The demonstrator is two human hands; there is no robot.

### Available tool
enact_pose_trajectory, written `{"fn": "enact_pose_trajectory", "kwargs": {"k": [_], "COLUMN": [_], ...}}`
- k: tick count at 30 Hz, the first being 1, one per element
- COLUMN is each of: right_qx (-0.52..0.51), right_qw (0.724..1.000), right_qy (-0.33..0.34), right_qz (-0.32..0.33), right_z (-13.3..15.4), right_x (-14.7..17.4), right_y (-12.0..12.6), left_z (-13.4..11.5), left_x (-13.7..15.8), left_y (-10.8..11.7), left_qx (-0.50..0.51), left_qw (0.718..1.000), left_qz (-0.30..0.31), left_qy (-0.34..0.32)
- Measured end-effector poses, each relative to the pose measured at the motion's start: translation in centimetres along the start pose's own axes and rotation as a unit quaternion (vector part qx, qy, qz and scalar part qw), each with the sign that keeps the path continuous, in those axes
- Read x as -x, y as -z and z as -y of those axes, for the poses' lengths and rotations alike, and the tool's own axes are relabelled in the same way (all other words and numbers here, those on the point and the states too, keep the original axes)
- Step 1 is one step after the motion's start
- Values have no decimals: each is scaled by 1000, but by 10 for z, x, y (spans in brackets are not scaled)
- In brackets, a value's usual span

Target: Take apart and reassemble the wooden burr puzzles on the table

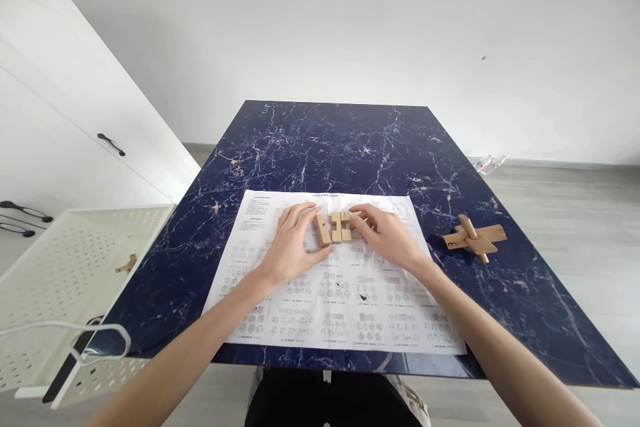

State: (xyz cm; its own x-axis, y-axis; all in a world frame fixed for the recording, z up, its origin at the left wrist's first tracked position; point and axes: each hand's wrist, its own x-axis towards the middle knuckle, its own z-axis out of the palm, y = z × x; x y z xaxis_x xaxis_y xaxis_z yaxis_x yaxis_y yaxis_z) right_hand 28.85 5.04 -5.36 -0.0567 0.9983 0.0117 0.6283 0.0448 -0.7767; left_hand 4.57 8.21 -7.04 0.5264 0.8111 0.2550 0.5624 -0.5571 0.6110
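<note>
Notched wooden puzzle pieces lie close together on a printed paper sheet (320, 327). My left hand (287, 247) curves around the left puzzle piece (323, 231), its thumb at the near end and a fingertip at the far end. Beside that piece, with a narrow gap, sit the middle puzzle piece (337, 229) and the right puzzle piece (346, 227), which touch each other. A small dark mark shows on the right one. The thumb and curled fingers of my right hand (385, 232) close on its right edge; some of those fingertips are hidden.
An assembled cross-shaped wooden puzzle (475, 239) stands at the right of the dark blue marbled table (320, 147). To the left is a white perforated cart (45, 280) with a small wooden piece (127, 263) and a white cable (65, 325). Clear bottles (490, 163) stand beyond the right edge.
</note>
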Motion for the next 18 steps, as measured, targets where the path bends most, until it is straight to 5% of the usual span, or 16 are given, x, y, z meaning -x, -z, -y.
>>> {"fn": "enact_pose_trajectory", "kwargs": {"k": [7, 11, 18], "right_qx": [-99, -112, -119], "right_qw": [988, 988, 988], "right_qy": [68, 52, 36], "right_qz": [96, 91, 87], "right_z": [2, 4, 4], "right_x": [6, 8, 8], "right_y": [-8, -11, -11], "left_z": [2, 5, 37], "left_x": [-1, -3, -7], "left_y": [0, 0, 9], "left_qx": [12, -24, -189], "left_qw": [999, 997, 976], "left_qz": [22, 43, -102], "left_qy": [-35, -60, 21]}}
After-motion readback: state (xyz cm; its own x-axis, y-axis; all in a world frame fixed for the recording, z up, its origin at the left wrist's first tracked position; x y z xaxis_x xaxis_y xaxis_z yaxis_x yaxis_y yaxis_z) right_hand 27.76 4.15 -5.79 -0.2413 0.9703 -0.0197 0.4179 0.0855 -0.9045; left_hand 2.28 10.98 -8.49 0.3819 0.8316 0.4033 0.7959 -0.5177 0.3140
